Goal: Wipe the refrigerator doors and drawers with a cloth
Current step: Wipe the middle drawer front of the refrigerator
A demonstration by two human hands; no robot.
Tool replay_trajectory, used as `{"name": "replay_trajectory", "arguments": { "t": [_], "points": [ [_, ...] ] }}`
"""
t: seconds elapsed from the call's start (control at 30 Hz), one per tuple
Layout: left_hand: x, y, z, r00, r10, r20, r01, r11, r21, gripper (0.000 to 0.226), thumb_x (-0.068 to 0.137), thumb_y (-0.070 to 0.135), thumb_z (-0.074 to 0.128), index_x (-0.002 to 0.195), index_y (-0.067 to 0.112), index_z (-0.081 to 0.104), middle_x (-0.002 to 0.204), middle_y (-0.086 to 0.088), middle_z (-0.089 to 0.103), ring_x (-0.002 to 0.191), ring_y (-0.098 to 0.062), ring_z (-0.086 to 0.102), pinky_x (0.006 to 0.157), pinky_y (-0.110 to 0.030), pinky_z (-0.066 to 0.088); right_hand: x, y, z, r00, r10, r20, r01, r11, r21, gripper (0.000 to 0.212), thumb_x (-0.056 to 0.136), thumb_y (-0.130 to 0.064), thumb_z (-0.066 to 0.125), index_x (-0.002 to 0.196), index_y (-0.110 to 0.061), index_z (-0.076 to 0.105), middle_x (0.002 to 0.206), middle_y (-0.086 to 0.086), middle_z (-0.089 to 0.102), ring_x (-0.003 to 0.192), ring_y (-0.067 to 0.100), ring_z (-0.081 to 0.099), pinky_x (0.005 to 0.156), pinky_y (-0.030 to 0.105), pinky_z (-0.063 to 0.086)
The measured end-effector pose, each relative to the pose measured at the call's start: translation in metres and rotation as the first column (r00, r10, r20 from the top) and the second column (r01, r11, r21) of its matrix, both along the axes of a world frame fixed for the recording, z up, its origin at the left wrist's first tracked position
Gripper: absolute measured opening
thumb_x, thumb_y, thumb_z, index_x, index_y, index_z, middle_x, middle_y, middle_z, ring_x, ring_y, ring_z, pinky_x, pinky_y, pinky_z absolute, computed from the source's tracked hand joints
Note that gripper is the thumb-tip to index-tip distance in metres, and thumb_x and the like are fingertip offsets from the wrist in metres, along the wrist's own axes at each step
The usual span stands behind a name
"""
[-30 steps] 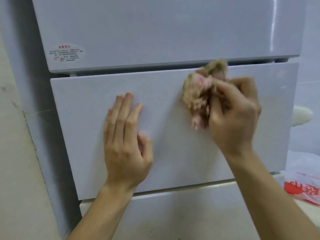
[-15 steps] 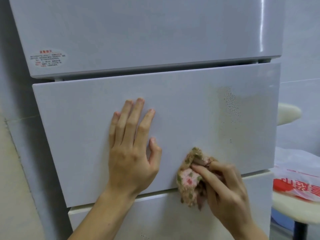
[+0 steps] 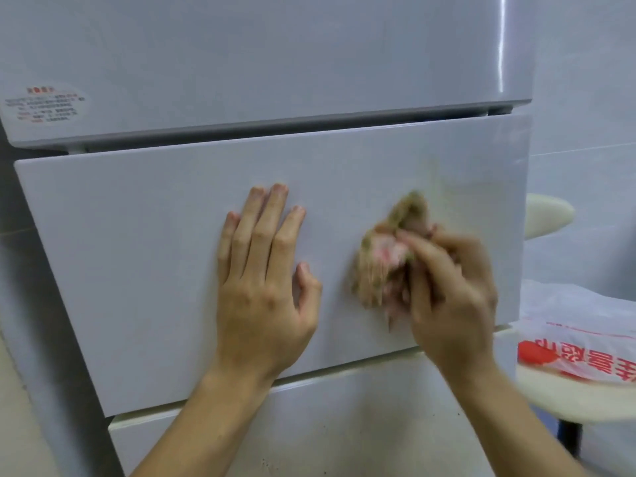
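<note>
A white refrigerator fills the view, with its upper door (image 3: pixel 275 56) above a wide middle drawer front (image 3: pixel 137 253) and a lower drawer (image 3: pixel 327 425) beneath. My left hand (image 3: pixel 265 287) rests flat on the middle drawer front, fingers straight and pointing up. To its right, my right hand (image 3: pixel 447 297) grips a bunched pink and green floral cloth (image 3: pixel 382 259) and presses it against the same drawer front. The right hand and cloth are blurred by motion. A faint smear shows on the drawer above the cloth.
A label sticker (image 3: pixel 43 105) sits at the upper door's lower left. Right of the fridge stands a cream round stool (image 3: pixel 568 401) with a white plastic bag with red print (image 3: pixel 581 342) on it. Another cream rounded object (image 3: pixel 547 215) is behind. Tiled wall lies to the left.
My right hand swept the cloth from the drawer's top down to its bottom edge, then back up to mid height. My left hand stayed flat on the drawer.
</note>
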State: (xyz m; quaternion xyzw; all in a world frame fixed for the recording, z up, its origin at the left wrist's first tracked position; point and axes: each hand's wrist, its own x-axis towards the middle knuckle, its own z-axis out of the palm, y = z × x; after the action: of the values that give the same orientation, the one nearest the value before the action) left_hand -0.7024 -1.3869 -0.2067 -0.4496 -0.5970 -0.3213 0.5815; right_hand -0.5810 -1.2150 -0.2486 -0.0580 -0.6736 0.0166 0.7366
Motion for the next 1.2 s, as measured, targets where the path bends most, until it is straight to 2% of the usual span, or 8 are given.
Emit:
{"name": "replay_trajectory", "arguments": {
  "t": [0.17, 0.3, 0.5, 0.67, 0.87, 0.93, 1.07, 1.2],
  "points": [
    [0.002, 0.004, 0.0, 0.999, 0.039, -0.019, -0.039, 0.999, -0.013, 0.057, 0.091, 0.005, 0.057, 0.147, -0.001, 0.054, 0.164, -0.018, 0.042, 0.157, -0.035, 0.033, 0.131, -0.055, 0.018, 0.009, 0.004, -0.073, 0.991, -0.049, 0.125, 0.038, 0.995, 0.088, 0.028, 0.102, -0.008, 0.058, 0.127, -0.017, 0.068, 0.112, 0.004, 0.054, 0.091, 0.029, 0.063, 0.09, 0.029, 0.053],
    [0.006, 0.01, 0.003, 0.997, 0.055, -0.052, -0.057, 0.997, -0.043, 0.058, 0.089, 0.004, 0.052, 0.147, -0.001, 0.056, 0.164, -0.016, 0.042, 0.156, -0.035, 0.035, 0.13, -0.057, 0.02, 0.012, 0.016, -0.002, 0.996, -0.07, 0.059, 0.068, 0.997, 0.044, 0.034, 0.101, -0.006, 0.057, 0.13, -0.016, 0.069, 0.111, 0.004, 0.052, 0.09, 0.039, 0.065, 0.086, 0.034, 0.05],
    [0.014, 0.022, 0.007, 0.997, 0.036, -0.063, -0.041, 0.996, -0.084, 0.058, 0.09, 0.008, 0.052, 0.148, 0.004, 0.056, 0.165, -0.016, 0.041, 0.158, -0.034, 0.032, 0.131, -0.054, 0.017, 0.006, 0.033, 0.106, 0.993, -0.003, -0.115, -0.006, 0.997, -0.074, 0.034, 0.102, -0.007, 0.056, 0.13, -0.015, 0.074, 0.11, -0.002, 0.048, 0.096, 0.031, 0.061, 0.087, 0.035, 0.052],
    [0.014, 0.028, 0.0, 0.995, 0.056, -0.081, -0.063, 0.994, -0.092, 0.058, 0.09, 0.008, 0.051, 0.148, 0.007, 0.057, 0.166, -0.015, 0.04, 0.157, -0.035, 0.032, 0.131, -0.056, 0.017, 0.006, 0.029, 0.019, 0.994, 0.016, -0.11, -0.028, 0.993, -0.115, 0.033, 0.101, -0.005, 0.059, 0.13, -0.013, 0.073, 0.113, 0.0, 0.05, 0.101, 0.027, 0.061, 0.096, 0.023, 0.046],
    [0.015, 0.032, -0.001, 0.995, 0.056, -0.087, -0.063, 0.996, -0.07, 0.057, 0.09, 0.008, 0.056, 0.148, 0.006, 0.056, 0.167, -0.015, 0.039, 0.158, -0.034, 0.03, 0.131, -0.057, 0.015, 0.023, 0.022, -0.08, 0.999, -0.016, 0.041, 0.02, 0.993, -0.115, 0.032, 0.099, -0.009, 0.056, 0.129, -0.012, 0.067, 0.11, 0.003, 0.052, 0.097, 0.011, 0.055, 0.096, 0.009, 0.042],
    [0.014, 0.033, 0.0, 0.995, 0.043, -0.091, -0.051, 0.995, -0.087, 0.059, 0.09, 0.009, 0.058, 0.149, 0.007, 0.055, 0.168, -0.013, 0.037, 0.16, -0.032, 0.028, 0.131, -0.058, 0.013, 0.026, 0.026, -0.064, 0.999, -0.021, 0.044, 0.025, 0.993, -0.114, 0.031, 0.099, -0.009, 0.057, 0.128, -0.012, 0.069, 0.109, 0.003, 0.053, 0.091, 0.016, 0.057, 0.089, 0.011, 0.045],
    [0.023, 0.039, 0.003, 0.995, 0.012, -0.098, -0.026, 0.989, -0.145, 0.062, 0.088, 0.01, 0.059, 0.149, 0.011, 0.056, 0.169, -0.012, 0.036, 0.16, -0.031, 0.028, 0.13, -0.06, 0.014, 0.016, 0.032, 0.025, 0.986, 0.019, -0.165, -0.066, 0.957, -0.282, 0.034, 0.092, 0.002, 0.059, 0.121, -0.005, 0.076, 0.105, 0.006, 0.051, 0.09, 0.014, 0.055, 0.085, 0.008, 0.041],
    [0.026, 0.043, 0.005, 0.996, 0.027, -0.084, -0.04, 0.987, -0.157, 0.061, 0.089, 0.013, 0.057, 0.15, 0.011, 0.055, 0.169, -0.012, 0.037, 0.16, -0.031, 0.028, 0.131, -0.06, 0.013, 0.012, 0.045, 0.097, 0.97, 0.048, -0.238, -0.104, 0.968, -0.228, 0.03, 0.097, -0.004, 0.057, 0.119, -0.009, 0.077, 0.105, 0.004, 0.05, 0.091, 0.006, 0.052, 0.082, 0.014, 0.045]
  ]
}}
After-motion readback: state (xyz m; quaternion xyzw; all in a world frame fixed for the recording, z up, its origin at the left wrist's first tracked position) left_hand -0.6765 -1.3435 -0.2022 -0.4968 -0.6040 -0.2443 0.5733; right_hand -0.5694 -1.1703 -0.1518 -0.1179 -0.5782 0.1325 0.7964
